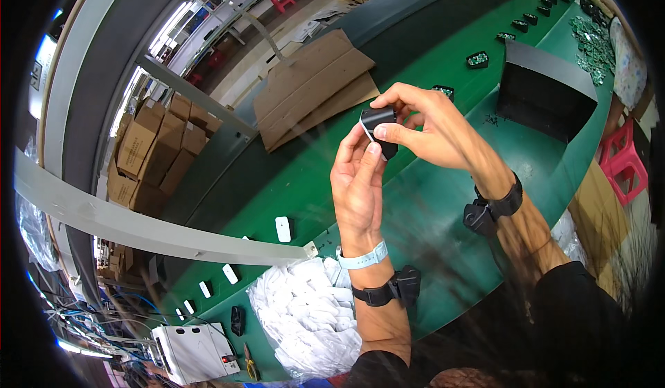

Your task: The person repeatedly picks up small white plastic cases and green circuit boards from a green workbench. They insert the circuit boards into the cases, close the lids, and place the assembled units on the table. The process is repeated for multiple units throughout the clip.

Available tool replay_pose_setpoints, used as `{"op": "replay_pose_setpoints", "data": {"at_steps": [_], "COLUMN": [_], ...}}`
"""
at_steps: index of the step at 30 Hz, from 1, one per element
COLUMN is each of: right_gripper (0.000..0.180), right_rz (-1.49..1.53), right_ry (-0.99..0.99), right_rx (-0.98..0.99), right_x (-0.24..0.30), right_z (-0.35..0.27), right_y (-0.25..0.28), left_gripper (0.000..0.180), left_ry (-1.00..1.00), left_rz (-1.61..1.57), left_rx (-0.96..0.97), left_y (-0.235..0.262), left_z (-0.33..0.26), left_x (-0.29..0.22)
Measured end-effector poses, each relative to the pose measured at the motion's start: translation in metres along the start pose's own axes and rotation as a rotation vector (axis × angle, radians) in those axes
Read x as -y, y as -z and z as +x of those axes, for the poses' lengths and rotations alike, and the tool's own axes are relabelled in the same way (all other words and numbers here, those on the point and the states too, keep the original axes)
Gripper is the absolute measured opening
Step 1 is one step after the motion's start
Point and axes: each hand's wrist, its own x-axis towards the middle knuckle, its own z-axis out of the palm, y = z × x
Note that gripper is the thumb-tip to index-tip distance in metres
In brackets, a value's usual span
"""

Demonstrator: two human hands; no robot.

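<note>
Raised above the green belt (291, 173), near the middle of the view: a small black part (380, 126), held between both hands. Right hand (433, 128) curled around it from the right, thumb pressed on its lower front face and fingers arched over its top, so pinching the black part firmly. Left hand (358, 183) just below and left of it, palm turned up toward the camera, fingers straight and close together, fingertips touching a thin white strip (366, 133) on the left edge of the part. On each wrist a black strap with a small black device; on the left wrist also a pale blue band (362, 258). Below the left forearm, at the near edge of the belt, a heap of white bags (305, 319). On the belt to the left, a row of small white pieces (282, 228), well apart from each other, and 1 black piece (237, 320) near the grey box (194, 350) at the bottom left. Far up on the belt, flat sheets of brown cardboard (312, 86). To the right of these, a line of small dark parts with green inside (477, 59), and further right a black tray (544, 90) standing open. Stacked brown cartons (156, 156) beside the belt on the left; a pink stool (623, 163) at the right edge.
</note>
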Motion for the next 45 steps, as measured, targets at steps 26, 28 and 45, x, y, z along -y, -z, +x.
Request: {"op": "replay_pose_setpoints", "data": {"at_steps": [26, 28, 45], "right_gripper": [0.047, 0.047, 0.050], "right_rz": [0.004, 0.138, -0.058], "right_ry": [-0.016, -0.043, -0.068], "right_rx": [-0.030, -0.005, 0.031], "right_x": [-0.008, -0.015, -0.019], "right_z": [-0.002, -0.002, 0.005], "right_y": [-0.023, -0.025, -0.018], "left_gripper": [0.040, 0.039, 0.039], "left_ry": [-0.905, -0.875, -0.124], "left_rz": [1.177, 1.197, 1.695], "left_rx": [-0.285, -0.295, -0.821], "left_y": [-0.015, -0.015, 0.170], "left_z": [0.000, 0.001, -0.002], "left_x": [0.015, 0.016, 0.045]}}
